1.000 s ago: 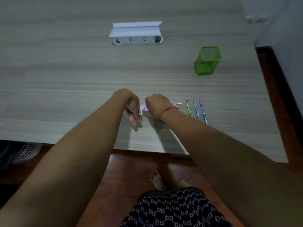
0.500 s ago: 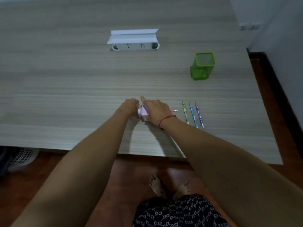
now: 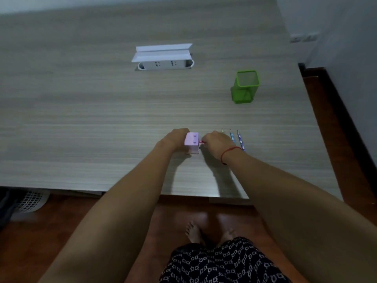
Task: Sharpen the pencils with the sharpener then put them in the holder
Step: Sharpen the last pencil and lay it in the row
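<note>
Near the front edge of the table (image 3: 81, 123) stands the pink sharpener (image 3: 191, 139). The left hand (image 3: 175, 137) grips it from 9 o'clock, fingers curled around it. At its 3 o'clock the right hand (image 3: 218, 140) pinches a pink pencil (image 3: 202, 142), its end touching the sharpener. Three more pencils (image 3: 232, 137) lie just beside this hand, and the green holder (image 3: 244, 86) stands at 1 o'clock, well apart.

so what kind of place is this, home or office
Likely a desk in a home rather than an office: a wood-grain table with a socket box set into it, a green mesh pencil holder, and bare feet on a wooden floor.
</note>
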Tool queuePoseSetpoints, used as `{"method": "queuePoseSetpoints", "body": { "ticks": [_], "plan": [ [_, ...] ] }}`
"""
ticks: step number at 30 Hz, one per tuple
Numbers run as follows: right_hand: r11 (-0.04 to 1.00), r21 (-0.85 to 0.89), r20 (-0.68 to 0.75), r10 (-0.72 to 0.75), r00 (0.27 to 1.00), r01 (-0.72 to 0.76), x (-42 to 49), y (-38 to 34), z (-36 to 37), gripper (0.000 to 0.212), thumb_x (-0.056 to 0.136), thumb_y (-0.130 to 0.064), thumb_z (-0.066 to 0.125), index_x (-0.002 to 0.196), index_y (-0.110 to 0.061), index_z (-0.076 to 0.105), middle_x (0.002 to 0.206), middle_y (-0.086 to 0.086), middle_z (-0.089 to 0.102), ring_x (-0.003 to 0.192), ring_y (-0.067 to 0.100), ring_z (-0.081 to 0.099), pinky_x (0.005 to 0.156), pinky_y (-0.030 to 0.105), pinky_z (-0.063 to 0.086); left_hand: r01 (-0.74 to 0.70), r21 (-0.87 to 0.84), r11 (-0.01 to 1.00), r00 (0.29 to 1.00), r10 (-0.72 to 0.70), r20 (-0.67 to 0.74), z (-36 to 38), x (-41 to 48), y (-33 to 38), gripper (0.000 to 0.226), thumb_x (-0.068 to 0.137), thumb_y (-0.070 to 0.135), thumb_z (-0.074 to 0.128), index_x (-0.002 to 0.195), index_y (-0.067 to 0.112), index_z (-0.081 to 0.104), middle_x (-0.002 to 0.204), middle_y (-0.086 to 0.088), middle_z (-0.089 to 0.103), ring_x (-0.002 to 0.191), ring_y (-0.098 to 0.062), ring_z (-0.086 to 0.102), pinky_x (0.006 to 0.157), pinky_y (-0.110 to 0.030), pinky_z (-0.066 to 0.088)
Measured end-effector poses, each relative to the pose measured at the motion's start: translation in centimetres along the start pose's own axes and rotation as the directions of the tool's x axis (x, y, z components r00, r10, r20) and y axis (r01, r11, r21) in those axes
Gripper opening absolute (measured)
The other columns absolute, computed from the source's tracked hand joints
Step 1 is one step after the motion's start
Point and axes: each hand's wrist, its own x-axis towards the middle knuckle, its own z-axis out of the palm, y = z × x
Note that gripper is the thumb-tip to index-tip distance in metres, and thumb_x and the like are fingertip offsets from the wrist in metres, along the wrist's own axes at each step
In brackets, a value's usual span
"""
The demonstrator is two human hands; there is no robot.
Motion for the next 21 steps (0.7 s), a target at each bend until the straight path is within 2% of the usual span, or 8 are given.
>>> {"method": "queuePoseSetpoints", "body": {
  "ticks": [6,13,17,21],
  "plan": [
    [0.978,-0.208,-0.038,-0.023,0.999,0.014,-0.6,0.4,-0.8,0.032,0.097,-0.004,0.04,0.12,-0.002,0.061,0.123,0.02,0.061,0.115,0.037,0.06,0.093,0.04,0.047,-0.013,0.045,0.999,1.0,0.013,-0.014,0.1,0.2,1.0,0.057,0.065,0.028,0.083,0.115,0.013,0.059,0.12,-0.012,0.063,0.11,-0.032,0.059,0.091,-0.037,0.051],
    [0.966,-0.259,-0.029,0.015,0.999,-0.022,-1.8,1.8,-1.5,0.031,0.096,-0.001,0.041,0.121,-0.002,0.059,0.125,0.02,0.059,0.116,0.035,0.059,0.093,0.04,0.047,-0.051,0.039,0.998,0.999,0.051,0.007,-0.2,0.6,1.9,0.06,0.065,0.028,0.084,0.118,0.012,0.06,0.123,-0.012,0.062,0.113,-0.031,0.058,0.094,-0.038,0.05],
    [0.97,-0.182,-0.05,0.156,0.986,-0.163,-3.2,5.8,-1.9,0.029,0.094,-0.006,0.048,0.12,-0.003,0.06,0.122,0.02,0.06,0.113,0.036,0.06,0.092,0.039,0.048,-0.016,0.034,0.999,1.0,0.017,-0.012,-0.7,0.7,0.9,0.06,0.068,0.027,0.082,0.12,0.01,0.059,0.126,-0.013,0.06,0.116,-0.032,0.057,0.095,-0.036,0.048],
    [0.928,0.037,-0.108,0.371,0.922,-0.37,-4.5,10.0,-1.4,0.026,0.091,-0.017,0.057,0.112,-0.002,0.063,0.117,0.024,0.06,0.108,0.04,0.06,0.089,0.038,0.049,-0.013,-0.022,1.0,1.0,0.013,-0.016,-0.6,0.9,0.9,0.055,0.068,0.026,0.082,0.115,0.008,0.061,0.121,-0.014,0.062,0.11,-0.031,0.059,0.088,-0.032,0.047]
  ]
}}
